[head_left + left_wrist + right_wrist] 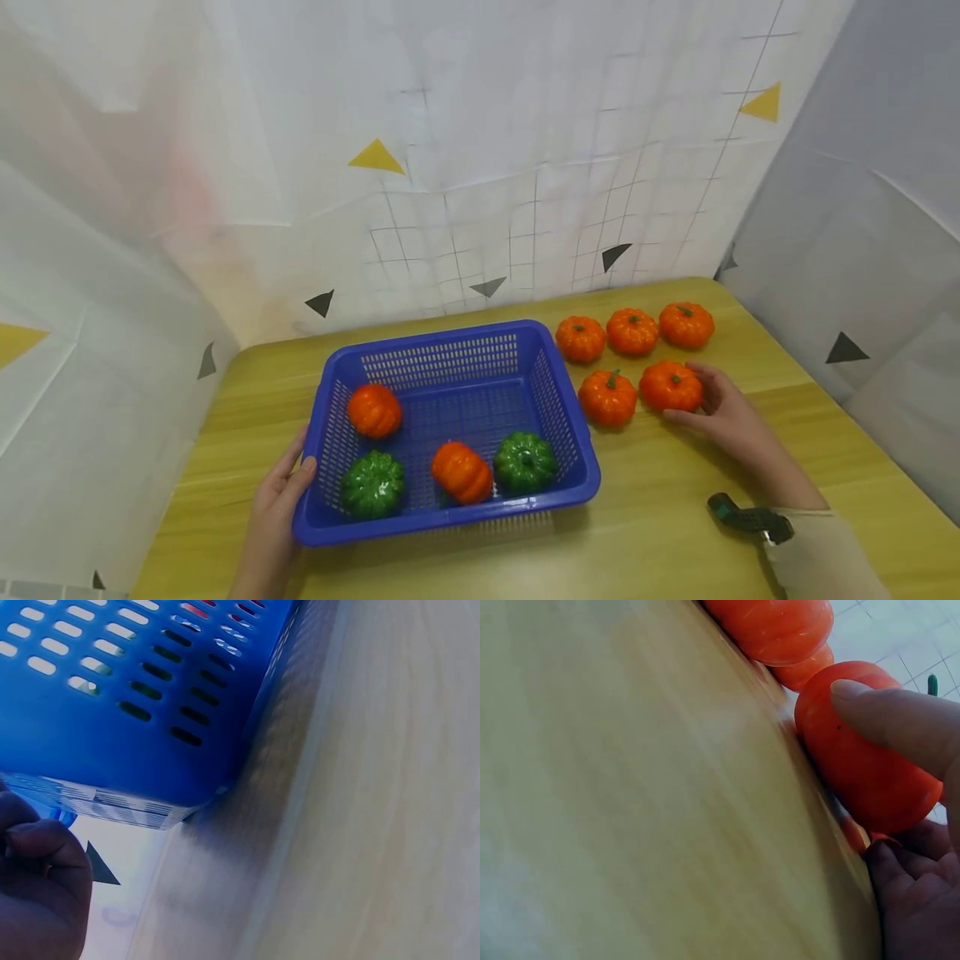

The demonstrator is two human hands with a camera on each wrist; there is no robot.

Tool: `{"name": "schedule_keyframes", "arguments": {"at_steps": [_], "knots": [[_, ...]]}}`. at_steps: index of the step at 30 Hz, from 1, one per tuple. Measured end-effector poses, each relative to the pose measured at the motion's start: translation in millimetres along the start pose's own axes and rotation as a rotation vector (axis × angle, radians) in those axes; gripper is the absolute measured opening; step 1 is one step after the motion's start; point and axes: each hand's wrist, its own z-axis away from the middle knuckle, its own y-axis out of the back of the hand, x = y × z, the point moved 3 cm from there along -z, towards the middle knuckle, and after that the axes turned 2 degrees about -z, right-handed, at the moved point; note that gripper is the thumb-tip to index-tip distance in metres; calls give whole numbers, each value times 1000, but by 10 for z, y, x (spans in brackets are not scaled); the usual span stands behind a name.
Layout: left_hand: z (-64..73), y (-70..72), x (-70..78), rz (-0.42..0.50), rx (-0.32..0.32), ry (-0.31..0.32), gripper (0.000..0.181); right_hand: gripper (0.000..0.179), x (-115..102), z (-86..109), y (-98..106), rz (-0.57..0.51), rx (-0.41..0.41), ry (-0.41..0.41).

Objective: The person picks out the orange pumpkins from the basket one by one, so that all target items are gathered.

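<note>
My left hand (279,508) grips the left rim of a blue plastic basket (450,337), thumb over the edge. In the left wrist view, the slotted basket wall (112,742) rises beside that hand. Inside lie two orange pumpkins, one at the left (374,411) and one near the front (462,472), with two green pumpkins (372,485) along the front side. Right of the basket, my right hand (738,421) holds a small orange pumpkin (671,387) between thumb and fingers. The right wrist view shows the thumb against this pumpkin (862,757), low at the tabletop.
Several more orange pumpkins stand at the right, one (608,398) beside the held one and a row (632,332) behind. The wooden table (645,517) is bounded by paper-covered walls (480,208) at back and sides. A dark strap (742,517) sits at my right wrist.
</note>
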Motion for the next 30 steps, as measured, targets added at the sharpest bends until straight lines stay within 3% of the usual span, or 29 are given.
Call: {"name": "schedule_keyframes", "arguments": {"at_steps": [14,22,26,30], "knots": [[15,43,16,-15,23,25,59,117,-19,-41,-9,53,-51,-28],[11,34,20,-15,32,17,59,106,-10,-43,63,-57,-48,-9],[4,9,10,3,21,-12,57,91,-169,18,216,-153,-2,66],[6,-13,11,21,-2,-51,56,83,-470,60,346,-210,0,187]]}}
